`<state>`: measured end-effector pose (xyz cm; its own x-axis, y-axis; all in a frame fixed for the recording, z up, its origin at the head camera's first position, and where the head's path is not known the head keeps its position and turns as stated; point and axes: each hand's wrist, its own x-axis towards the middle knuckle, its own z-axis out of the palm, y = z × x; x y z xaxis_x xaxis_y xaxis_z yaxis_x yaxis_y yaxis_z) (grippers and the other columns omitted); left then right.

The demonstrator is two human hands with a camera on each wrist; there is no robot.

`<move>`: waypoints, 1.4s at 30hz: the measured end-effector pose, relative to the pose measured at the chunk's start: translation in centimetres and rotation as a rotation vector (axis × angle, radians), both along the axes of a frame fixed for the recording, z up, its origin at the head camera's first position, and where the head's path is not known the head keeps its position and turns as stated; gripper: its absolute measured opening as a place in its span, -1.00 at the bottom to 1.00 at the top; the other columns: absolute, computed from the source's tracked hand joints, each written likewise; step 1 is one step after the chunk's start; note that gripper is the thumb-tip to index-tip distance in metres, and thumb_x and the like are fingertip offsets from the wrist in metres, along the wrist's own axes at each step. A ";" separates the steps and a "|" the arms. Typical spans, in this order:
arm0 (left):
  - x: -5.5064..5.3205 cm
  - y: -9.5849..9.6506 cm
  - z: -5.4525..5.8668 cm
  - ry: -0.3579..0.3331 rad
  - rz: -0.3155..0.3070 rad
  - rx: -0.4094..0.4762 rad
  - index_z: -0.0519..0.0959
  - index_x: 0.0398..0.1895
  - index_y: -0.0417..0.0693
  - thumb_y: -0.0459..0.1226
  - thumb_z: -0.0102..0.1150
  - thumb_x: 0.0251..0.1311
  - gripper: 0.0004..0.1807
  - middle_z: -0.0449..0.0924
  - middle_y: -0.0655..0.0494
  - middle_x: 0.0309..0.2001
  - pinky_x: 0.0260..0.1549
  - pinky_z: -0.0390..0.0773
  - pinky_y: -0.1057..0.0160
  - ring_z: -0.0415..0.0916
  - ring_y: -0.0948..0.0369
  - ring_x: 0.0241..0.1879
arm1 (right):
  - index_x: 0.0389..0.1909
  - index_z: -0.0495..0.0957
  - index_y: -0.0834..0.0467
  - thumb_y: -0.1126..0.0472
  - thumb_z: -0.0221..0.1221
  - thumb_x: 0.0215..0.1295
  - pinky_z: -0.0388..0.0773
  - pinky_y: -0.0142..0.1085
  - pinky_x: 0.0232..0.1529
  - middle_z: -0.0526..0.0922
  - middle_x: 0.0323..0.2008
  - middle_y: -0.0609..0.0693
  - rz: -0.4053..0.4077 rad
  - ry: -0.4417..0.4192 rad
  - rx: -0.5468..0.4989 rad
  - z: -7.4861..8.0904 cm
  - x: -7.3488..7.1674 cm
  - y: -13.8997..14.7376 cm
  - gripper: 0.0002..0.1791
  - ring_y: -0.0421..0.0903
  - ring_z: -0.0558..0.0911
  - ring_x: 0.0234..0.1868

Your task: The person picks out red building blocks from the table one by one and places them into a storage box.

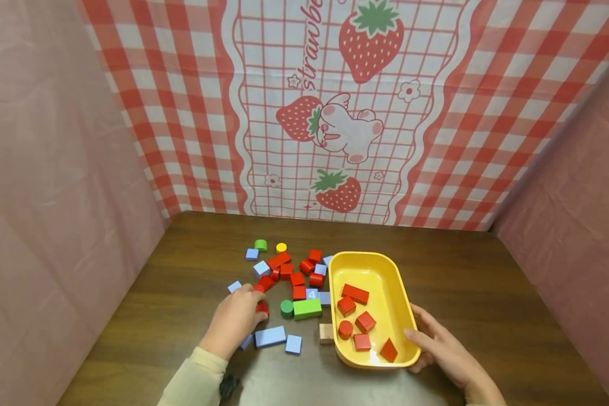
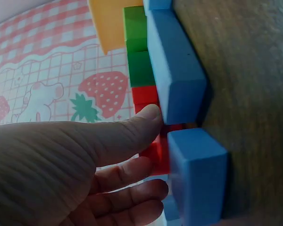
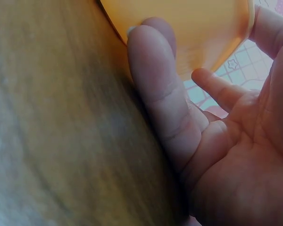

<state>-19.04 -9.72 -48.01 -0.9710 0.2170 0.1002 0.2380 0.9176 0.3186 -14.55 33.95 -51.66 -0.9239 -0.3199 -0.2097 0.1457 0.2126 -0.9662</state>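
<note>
- At the lower left of the frame, thumb and fingers of the left hand point(image 1: 237, 318) are curved about a red block point(image 1: 262, 308); whether it is firmly pinched cannot be told. The thumb is set opposite the fingers, a placing presumably suited to lifting so small a piece.
- By the right hand point(image 1: 444, 347), the yellow tray point(image 1: 380, 287) is gripped at its lower right corner: the thumb is laid over the rim, the fingers are bent against the outer wall, probably to keep it from sliding.
- Within the tray, right of centre, six red pieces point(image 1: 365, 322) are held loose; no other colour is seen there, so a sorting by colour is suggested.
- Between hand and tray, a green block point(image 1: 307, 308) and a green cylinder point(image 1: 286, 308) are found touching; a long blue block point(image 1: 270, 337) is placed below them.
- Above the left hand, more red blocks point(image 1: 286, 272) are scattered on the worktop point(image 1: 487, 304), within easy reach, it seems.
- A white "4" can be read on a blue block point(image 1: 312, 294) near the tray's left wall.
- At top centre, "strawbe" is printed sideways on the checked cloth point(image 1: 335, 56), cut off by the frame's edge.
</note>
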 end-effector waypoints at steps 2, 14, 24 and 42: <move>0.0 0.1 -0.3 -0.005 -0.007 -0.009 0.83 -0.15 -0.10 -0.24 0.67 0.05 -0.70 0.60 0.04 -0.33 -0.28 0.70 0.07 0.53 0.17 -0.40 | 0.71 -0.13 0.23 0.19 0.03 0.67 0.78 0.08 -0.40 0.15 0.52 0.53 -0.009 0.000 -0.005 -0.1 0.1 0.0 -0.22 0.12 0.79 -0.23; -0.1 0.2 -1.0 0.009 -0.020 -0.020 0.75 -0.20 -0.08 -0.30 0.65 0.06 -0.74 0.74 0.03 -0.34 -0.25 0.73 0.04 0.64 0.13 -0.37 | 0.71 -0.10 0.23 0.18 0.03 0.67 0.79 0.07 -0.39 0.23 0.47 0.51 -0.008 -0.002 -0.004 -0.3 0.0 0.2 -0.23 0.13 0.79 -0.23; 1.9 4.2 1.5 0.287 -0.189 0.181 0.76 -0.13 0.07 -0.14 0.65 0.10 -0.70 0.84 0.20 -0.19 -0.27 0.68 0.22 0.73 0.23 -0.32 | 0.71 -0.10 0.26 0.16 0.04 0.67 0.79 0.07 -0.35 0.28 0.44 0.49 -0.017 -0.018 0.011 -0.2 -0.1 0.2 -0.21 0.11 0.79 -0.23; 3.9 13.9 1.7 0.023 -0.526 0.062 0.77 -0.16 0.25 -0.07 0.45 0.35 -0.92 0.76 0.48 -0.30 -0.36 0.41 0.44 0.48 0.49 -0.44 | 0.69 -0.10 0.31 0.16 0.05 0.65 0.80 0.03 -0.34 0.69 0.04 0.23 0.005 -0.017 0.021 -0.2 0.0 0.4 -0.20 0.09 0.80 -0.30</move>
